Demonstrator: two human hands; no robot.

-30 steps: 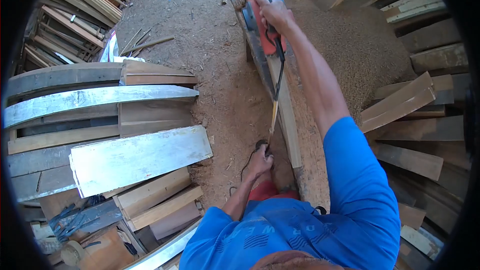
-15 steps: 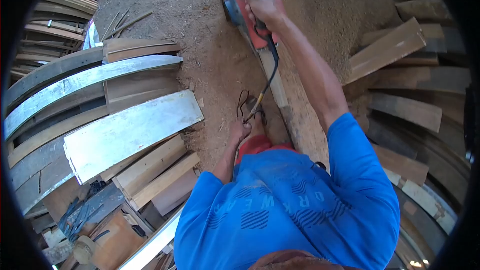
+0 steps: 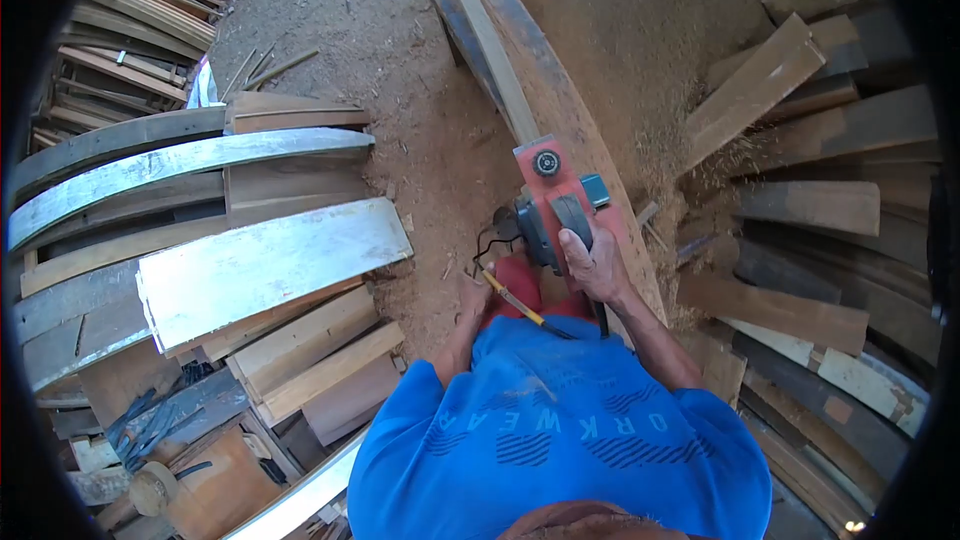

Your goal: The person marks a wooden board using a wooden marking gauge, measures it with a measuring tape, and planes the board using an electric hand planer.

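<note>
The electric planer (image 3: pixel 550 202) in the right hand (image 3: pixel 594 265) is red, its front knob (image 3: pixel 546 162) black, its side box (image 3: pixel 596 191) teal. Beside the left hand (image 3: pixel 471 296), the cord (image 3: pixel 513 300) shows yellow and black. Behind both hands, the blue shirt (image 3: pixel 560 390) bears dark diagonal-striped blocks and faint lettering; the shorts (image 3: pixel 515 286) are red. Ahead of the right hand, a pale tan strip (image 3: pixel 487 40) crosses the orange-brown tabletop (image 3: pixel 545 60).

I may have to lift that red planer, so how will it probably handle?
The red planer will probably feel rigid and rather heavy for its size, given its bulky body. Its dark side housing juts out to the left, so it may tip that way if held loosely. The cord looks flexible and might tug.
</note>
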